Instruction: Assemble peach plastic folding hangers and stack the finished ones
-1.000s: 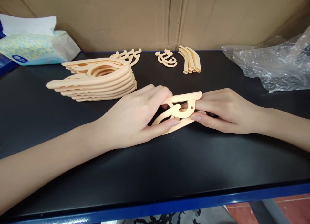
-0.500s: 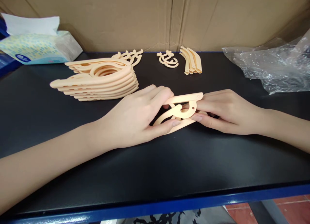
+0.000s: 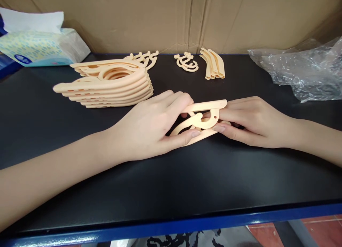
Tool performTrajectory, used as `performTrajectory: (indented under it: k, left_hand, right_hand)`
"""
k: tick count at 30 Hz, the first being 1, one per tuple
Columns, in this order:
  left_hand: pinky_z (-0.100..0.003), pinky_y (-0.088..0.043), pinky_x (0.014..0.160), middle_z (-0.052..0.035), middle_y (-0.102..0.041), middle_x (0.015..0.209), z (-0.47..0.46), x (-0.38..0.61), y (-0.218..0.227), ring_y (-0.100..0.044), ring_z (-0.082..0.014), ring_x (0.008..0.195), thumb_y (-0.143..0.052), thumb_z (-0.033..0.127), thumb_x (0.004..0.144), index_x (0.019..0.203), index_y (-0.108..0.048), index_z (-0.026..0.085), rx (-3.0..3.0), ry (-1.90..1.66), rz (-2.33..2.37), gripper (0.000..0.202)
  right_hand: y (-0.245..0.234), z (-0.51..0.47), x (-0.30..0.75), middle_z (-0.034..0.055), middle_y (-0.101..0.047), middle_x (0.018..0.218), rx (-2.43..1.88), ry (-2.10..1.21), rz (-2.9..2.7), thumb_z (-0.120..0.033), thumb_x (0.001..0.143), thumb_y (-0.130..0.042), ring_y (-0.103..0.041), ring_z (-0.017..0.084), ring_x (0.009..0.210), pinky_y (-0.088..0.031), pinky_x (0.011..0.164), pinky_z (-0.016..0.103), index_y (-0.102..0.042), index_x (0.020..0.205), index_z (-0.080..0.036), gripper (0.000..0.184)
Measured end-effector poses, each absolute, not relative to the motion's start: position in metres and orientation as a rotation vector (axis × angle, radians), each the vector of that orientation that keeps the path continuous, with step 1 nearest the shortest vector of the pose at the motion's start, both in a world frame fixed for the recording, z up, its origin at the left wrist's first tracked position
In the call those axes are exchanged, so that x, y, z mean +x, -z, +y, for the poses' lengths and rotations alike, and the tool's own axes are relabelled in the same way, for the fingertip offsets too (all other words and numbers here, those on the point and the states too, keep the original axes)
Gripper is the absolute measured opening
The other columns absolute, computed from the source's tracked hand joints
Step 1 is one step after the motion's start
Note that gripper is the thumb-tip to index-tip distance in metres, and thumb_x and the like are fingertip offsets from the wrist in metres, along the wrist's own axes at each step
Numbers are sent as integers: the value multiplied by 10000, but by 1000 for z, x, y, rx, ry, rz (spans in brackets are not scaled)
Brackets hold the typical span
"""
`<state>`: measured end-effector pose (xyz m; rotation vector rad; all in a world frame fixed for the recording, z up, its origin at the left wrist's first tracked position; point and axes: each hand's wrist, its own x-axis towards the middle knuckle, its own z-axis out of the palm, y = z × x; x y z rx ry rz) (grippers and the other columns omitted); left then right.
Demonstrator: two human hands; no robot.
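A cream plastic folding hanger (image 3: 207, 123), folded up with its curved hook lying between the two arms, is held just above the table between both hands. My left hand (image 3: 157, 127) is closed round its left end, thumb along the lower arm and fingers over the upper one. At the right end my right hand (image 3: 251, 122) pinches it, with the thumb in front near the hook's holed end and the fingers behind. Parts of the hanger are covered by my fingers. Behind my left hand stands a stack of folded cream hangers (image 3: 114, 85).
Loose hooks (image 3: 187, 63) and several curved hanger arms (image 3: 213, 64) lie at the back of the black table (image 3: 171, 190). More hooks (image 3: 149, 58) rest behind the stack. A tissue pack (image 3: 45, 45) is at the far left, clear plastic wrap (image 3: 301, 68) at the right. Cardboard (image 3: 128, 19) backs the table.
The view has shifted slightly. Both hands keep the same grip on the hanger, with no clear movement relative to it.
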<state>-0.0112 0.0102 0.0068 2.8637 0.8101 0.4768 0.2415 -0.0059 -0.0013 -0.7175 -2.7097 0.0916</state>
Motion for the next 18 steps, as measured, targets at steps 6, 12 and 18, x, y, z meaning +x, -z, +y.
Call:
performTrajectory:
  k: [6,12,18]
  left_hand:
    - [-327,-402,644,-56,-581,896,10,-11,-6,-574,-222,798,-490,486,948,1017,-523,174,2851,-462,835,321]
    - [-349,-411,668,-72,-588,913,9,-10,-6,-583,-247,847,-480,459,953,1034,-513,164,2858,-449,840,307]
    - [-350,-408,676,-68,-571,888,8,-9,-5,-597,-260,861,-461,451,946,1023,-509,173,2867,-432,874,292]
  right_hand:
    - [2,-5,242,-14,-519,655,-710,-78,-2705,-292,1030,-391,-460,109,531,-321,511,257,-547,808,-182,293]
    - [2,-6,242,-25,-501,664,-694,-78,-2708,-280,1027,-406,-448,101,537,-338,520,241,-553,885,-177,229]
    - [2,-6,244,-31,-454,638,-694,-54,-2733,-301,1047,-368,-425,95,537,-323,527,239,-512,838,-188,277]
